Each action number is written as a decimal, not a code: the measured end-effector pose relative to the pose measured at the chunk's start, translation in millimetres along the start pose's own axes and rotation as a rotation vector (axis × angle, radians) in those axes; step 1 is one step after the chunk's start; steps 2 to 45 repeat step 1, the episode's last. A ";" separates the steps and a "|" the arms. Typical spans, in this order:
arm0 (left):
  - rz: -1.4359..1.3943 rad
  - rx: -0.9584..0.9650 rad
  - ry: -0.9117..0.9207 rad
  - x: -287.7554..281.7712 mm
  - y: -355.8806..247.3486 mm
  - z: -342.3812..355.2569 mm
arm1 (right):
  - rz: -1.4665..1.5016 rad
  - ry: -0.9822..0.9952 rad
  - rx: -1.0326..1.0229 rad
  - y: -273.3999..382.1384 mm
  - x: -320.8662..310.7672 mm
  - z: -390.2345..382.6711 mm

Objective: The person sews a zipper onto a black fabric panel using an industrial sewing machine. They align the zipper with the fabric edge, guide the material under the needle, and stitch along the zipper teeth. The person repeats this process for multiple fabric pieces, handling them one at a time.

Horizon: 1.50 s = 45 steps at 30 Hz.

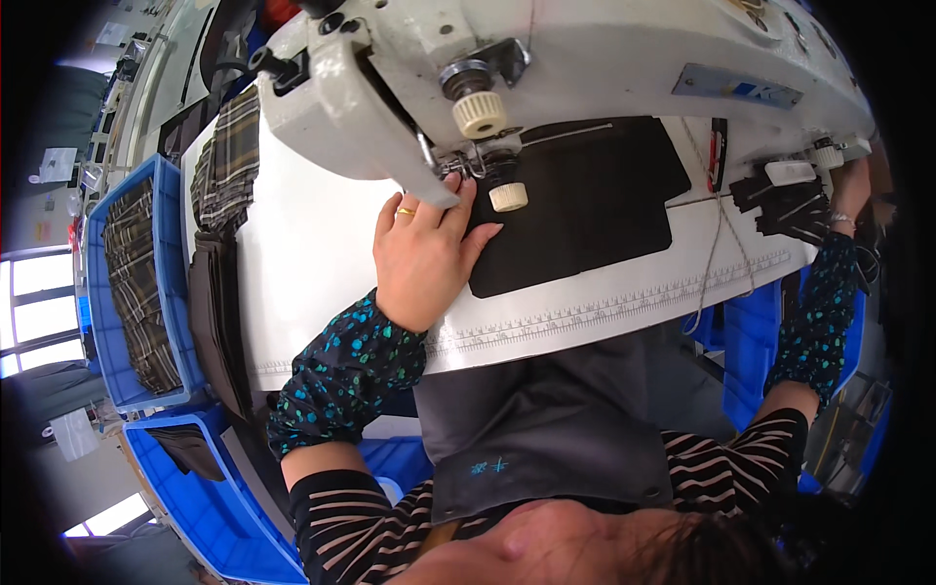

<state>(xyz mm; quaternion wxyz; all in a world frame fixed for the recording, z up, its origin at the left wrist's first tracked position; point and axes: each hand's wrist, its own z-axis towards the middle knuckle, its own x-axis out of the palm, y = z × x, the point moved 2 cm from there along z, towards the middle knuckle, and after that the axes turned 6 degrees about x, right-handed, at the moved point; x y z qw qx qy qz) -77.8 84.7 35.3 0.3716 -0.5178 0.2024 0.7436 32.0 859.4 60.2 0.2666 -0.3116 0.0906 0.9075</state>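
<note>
My left hand (424, 255), with a ring on one finger, lies flat beside the needle area of a white sewing machine (585, 68). Its fingers stretch forward to the presser foot (458, 168), and the thumb rests at the left edge of a black fabric panel (585, 214). The panel spreads flat on the white table under the machine arm. At the far right my right hand (851, 193) reaches up beside the end of the machine, near a pile of dark pieces (788, 207). The machine and the picture's dark rim hide its fingers.
A printed ruler (546, 330) runs along the white table's front edge. Plaid fabric (226, 161) and folded dark fabric (216, 312) hang over the left side. Blue bins (175, 283) stand left and right. Red-handled snips (717, 156) and a cord (717, 239) lie right of the panel.
</note>
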 end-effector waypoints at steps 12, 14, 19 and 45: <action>-0.027 0.007 -0.014 3.9 1.3 1.3 | -0.214 0.017 -0.055 -27.4 -3.3 -7.0; -0.027 0.007 -0.014 3.9 1.3 1.3 | -0.214 0.017 -0.055 -27.4 -3.3 -7.0; -0.027 0.007 -0.014 3.9 1.3 1.3 | -0.214 0.017 -0.055 -27.4 -3.3 -7.0; -0.027 0.007 -0.014 3.9 1.3 1.3 | -0.214 0.017 -0.055 -27.4 -3.3 -7.0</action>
